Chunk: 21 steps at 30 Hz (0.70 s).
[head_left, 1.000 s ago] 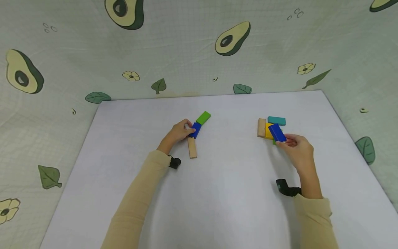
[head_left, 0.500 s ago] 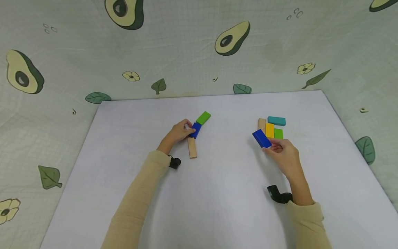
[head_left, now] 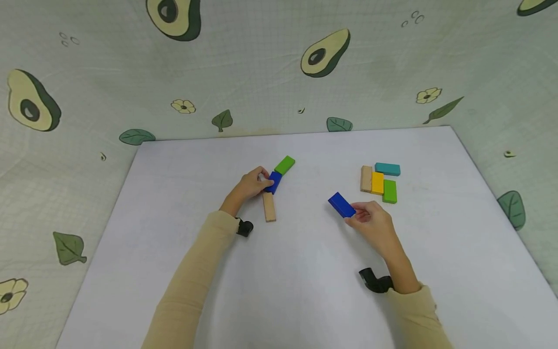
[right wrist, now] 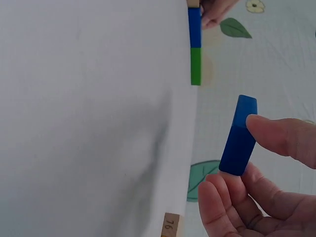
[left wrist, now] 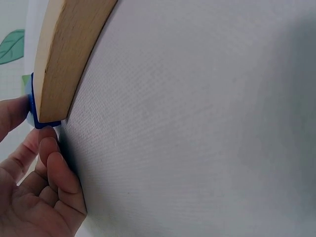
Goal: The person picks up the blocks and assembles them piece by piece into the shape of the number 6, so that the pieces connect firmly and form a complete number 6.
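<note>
Between thumb and fingers, my right hand [head_left: 372,224] pinches a blue wooden block [head_left: 342,205], held tilted above the table; the right wrist view shows this block [right wrist: 239,136] away from any other. My left hand [head_left: 252,183] grips a second blue block [head_left: 274,181] that lies on the table. Beyond it a green block [head_left: 285,165] touches its far end. A plain wood block [head_left: 269,207] meets its near end, and that wood block [left wrist: 69,59] looms large in the left wrist view. Together these three make a bent row.
To the right lies a cluster: a plain wood block [head_left: 366,179], a yellow block [head_left: 377,183], a green block [head_left: 390,191] and a teal block [head_left: 387,169]. The white table [head_left: 279,291] backs onto an avocado-print cloth [head_left: 261,63].
My right hand has carried its blue block leftward and slightly nearer, from over the right cluster towards the table's middle. The left hand and its row stay still.
</note>
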Each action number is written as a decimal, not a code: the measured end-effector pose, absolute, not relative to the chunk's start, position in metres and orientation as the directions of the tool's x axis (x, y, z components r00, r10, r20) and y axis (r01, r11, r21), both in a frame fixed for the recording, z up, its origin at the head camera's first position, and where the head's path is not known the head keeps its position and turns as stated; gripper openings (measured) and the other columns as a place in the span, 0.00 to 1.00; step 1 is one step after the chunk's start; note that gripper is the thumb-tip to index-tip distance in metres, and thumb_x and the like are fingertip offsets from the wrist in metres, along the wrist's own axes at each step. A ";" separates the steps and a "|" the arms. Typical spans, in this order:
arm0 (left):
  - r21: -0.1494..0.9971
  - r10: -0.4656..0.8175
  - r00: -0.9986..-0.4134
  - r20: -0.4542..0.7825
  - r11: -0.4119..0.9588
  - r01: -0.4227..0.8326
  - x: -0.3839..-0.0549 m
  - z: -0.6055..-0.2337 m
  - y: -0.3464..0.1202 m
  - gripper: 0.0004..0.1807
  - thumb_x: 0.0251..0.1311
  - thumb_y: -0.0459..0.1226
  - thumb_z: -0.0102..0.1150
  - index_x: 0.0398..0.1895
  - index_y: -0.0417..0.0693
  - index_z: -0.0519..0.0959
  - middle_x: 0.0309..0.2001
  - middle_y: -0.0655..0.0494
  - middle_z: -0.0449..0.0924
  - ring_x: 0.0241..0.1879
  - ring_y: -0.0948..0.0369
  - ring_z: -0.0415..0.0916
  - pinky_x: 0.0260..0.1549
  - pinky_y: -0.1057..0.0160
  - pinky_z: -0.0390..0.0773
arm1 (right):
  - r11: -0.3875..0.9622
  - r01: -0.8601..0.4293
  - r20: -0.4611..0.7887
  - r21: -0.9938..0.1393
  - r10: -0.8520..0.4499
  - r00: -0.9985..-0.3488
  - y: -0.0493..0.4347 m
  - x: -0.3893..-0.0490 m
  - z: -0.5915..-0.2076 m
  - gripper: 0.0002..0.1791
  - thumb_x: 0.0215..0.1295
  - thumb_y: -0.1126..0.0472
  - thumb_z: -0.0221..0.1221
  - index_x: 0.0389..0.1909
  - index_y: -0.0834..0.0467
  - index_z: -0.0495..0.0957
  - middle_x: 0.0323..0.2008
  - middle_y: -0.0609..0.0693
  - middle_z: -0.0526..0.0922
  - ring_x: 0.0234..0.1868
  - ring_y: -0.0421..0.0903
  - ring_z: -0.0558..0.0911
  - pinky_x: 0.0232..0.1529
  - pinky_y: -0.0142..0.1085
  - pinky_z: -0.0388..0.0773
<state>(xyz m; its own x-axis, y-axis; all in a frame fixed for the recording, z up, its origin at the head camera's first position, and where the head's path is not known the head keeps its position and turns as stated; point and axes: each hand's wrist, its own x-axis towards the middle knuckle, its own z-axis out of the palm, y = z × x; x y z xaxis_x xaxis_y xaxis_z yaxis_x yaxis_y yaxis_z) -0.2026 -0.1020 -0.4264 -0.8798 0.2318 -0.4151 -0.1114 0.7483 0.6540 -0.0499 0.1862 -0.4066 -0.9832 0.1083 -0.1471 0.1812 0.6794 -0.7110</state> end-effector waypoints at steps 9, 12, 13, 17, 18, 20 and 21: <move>0.642 0.226 -0.877 -0.423 0.758 -0.115 -0.204 -0.428 -0.102 0.17 0.60 0.46 0.52 0.49 0.49 0.67 0.31 0.52 0.68 0.30 0.59 0.67 0.28 0.66 0.65 | 0.658 0.156 -0.183 -0.736 0.029 -0.983 0.165 -0.046 -0.412 0.22 0.56 0.59 0.61 0.50 0.63 0.73 0.40 0.56 0.73 0.41 0.49 0.75 0.45 0.42 0.75; 0.639 0.225 -0.877 -0.425 0.761 -0.114 -0.204 -0.428 -0.101 0.17 0.61 0.46 0.51 0.49 0.49 0.67 0.30 0.53 0.67 0.30 0.59 0.66 0.27 0.67 0.64 | 0.658 0.142 -0.184 -0.739 0.006 -0.983 0.159 -0.044 -0.414 0.21 0.55 0.59 0.62 0.49 0.63 0.73 0.39 0.56 0.73 0.40 0.48 0.75 0.44 0.41 0.76; 0.640 0.226 -0.877 -0.424 0.759 -0.115 -0.204 -0.428 -0.101 0.17 0.61 0.46 0.52 0.49 0.49 0.67 0.30 0.53 0.67 0.30 0.59 0.66 0.27 0.67 0.64 | 0.658 0.139 -0.184 -0.740 0.000 -0.983 0.157 -0.044 -0.415 0.21 0.55 0.59 0.62 0.49 0.63 0.73 0.38 0.55 0.73 0.39 0.48 0.75 0.44 0.40 0.76; 0.639 0.228 -0.878 -0.421 0.761 -0.109 -0.204 -0.428 -0.101 0.18 0.60 0.47 0.52 0.49 0.49 0.67 0.31 0.53 0.67 0.30 0.59 0.66 0.28 0.66 0.65 | 0.649 0.123 -0.184 -0.751 -0.026 -0.983 0.150 -0.044 -0.417 0.21 0.54 0.61 0.62 0.48 0.63 0.73 0.37 0.55 0.73 0.38 0.47 0.74 0.42 0.38 0.75; 0.638 0.227 -0.878 -0.421 0.762 -0.109 -0.205 -0.428 -0.101 0.18 0.60 0.47 0.52 0.49 0.50 0.67 0.31 0.53 0.67 0.30 0.59 0.66 0.28 0.66 0.65 | 0.647 0.121 -0.186 -0.753 -0.032 -0.982 0.148 -0.044 -0.418 0.20 0.54 0.61 0.63 0.48 0.63 0.74 0.37 0.55 0.73 0.37 0.47 0.74 0.42 0.37 0.75; 0.639 0.226 -0.880 -0.419 0.762 -0.109 -0.205 -0.429 -0.101 0.18 0.60 0.47 0.52 0.49 0.50 0.67 0.31 0.53 0.67 0.30 0.58 0.66 0.28 0.66 0.65 | 0.639 0.120 -0.189 -0.760 -0.041 -0.981 0.144 -0.044 -0.418 0.20 0.53 0.61 0.63 0.47 0.64 0.74 0.36 0.55 0.73 0.37 0.46 0.74 0.41 0.36 0.75; 0.638 0.225 -0.880 -0.418 0.763 -0.108 -0.205 -0.429 -0.101 0.18 0.60 0.47 0.52 0.49 0.50 0.67 0.31 0.53 0.67 0.30 0.59 0.66 0.28 0.66 0.65 | 0.639 0.118 -0.190 -0.760 -0.045 -0.981 0.141 -0.043 -0.419 0.20 0.53 0.62 0.63 0.46 0.64 0.74 0.36 0.55 0.74 0.37 0.46 0.74 0.40 0.35 0.75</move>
